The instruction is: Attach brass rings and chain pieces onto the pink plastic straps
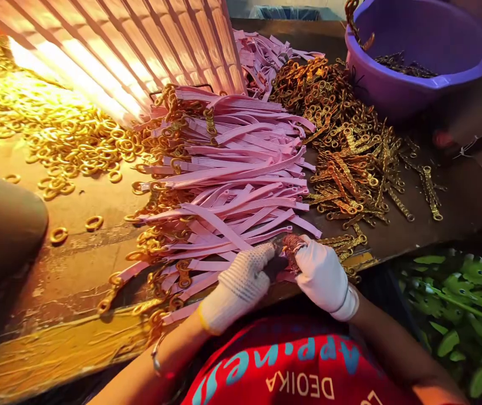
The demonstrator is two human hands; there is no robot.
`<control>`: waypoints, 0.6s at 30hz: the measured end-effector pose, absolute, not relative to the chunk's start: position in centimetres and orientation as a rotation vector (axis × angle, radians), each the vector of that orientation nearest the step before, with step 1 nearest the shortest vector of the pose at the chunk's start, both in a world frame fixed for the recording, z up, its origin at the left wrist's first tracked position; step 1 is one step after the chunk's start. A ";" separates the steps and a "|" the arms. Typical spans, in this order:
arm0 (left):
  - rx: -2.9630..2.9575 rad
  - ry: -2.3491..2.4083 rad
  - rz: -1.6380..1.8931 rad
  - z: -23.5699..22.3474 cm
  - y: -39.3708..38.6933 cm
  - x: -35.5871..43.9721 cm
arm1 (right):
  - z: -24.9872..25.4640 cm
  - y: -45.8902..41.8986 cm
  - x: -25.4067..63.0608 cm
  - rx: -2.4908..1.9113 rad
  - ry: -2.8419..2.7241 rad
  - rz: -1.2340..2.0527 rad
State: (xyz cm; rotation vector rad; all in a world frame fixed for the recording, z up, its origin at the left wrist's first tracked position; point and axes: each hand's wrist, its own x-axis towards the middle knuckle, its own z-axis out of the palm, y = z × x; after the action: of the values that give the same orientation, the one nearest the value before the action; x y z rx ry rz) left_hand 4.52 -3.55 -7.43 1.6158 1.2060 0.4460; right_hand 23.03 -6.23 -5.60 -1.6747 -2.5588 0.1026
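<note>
My left hand [241, 284] and my right hand [320, 270], both in white knit gloves, meet at the near edge of the table. Their fingers are curled and pinch together around a small gold metal piece [291, 246] at the end of a pink strap. A big heap of pink straps with gold rings [224, 185] lies just beyond the hands. To the right of it sits a pile of short gold chains [346, 140]. What exactly each finger grips is partly hidden.
Loose gold rings [55, 140] are spread over the left of the brown table [67, 270]. A purple basin [418, 50] with chains stands at the back right. A slatted pink crate [131, 50] lies at the back. A round can [0, 225] sits at left; green leaves [455, 315] at lower right.
</note>
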 end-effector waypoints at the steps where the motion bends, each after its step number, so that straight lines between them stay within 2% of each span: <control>1: 1.585 1.194 0.452 -7.5 -3.5 4.3 | -5.3 -6.4 23.0 -1.681 -2.573 0.160; 7: 1.610 1.202 0.513 -7.2 -3.8 3.6 | -3.7 -6.1 22.4 -1.858 -2.726 0.395; 14: 1.679 1.175 0.478 -8.1 -4.4 4.3 | -4.4 -6.6 22.0 -1.701 -2.930 0.360; 18: 1.830 1.009 0.404 -5.6 -2.5 2.4 | -3.1 -6.3 23.3 -1.741 -2.933 0.274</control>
State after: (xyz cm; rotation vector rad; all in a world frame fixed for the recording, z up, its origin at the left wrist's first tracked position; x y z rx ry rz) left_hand 2.37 -2.45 -5.58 1.8297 1.0091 0.4041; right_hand 23.29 -6.30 -3.13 -1.7411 -2.9330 0.2742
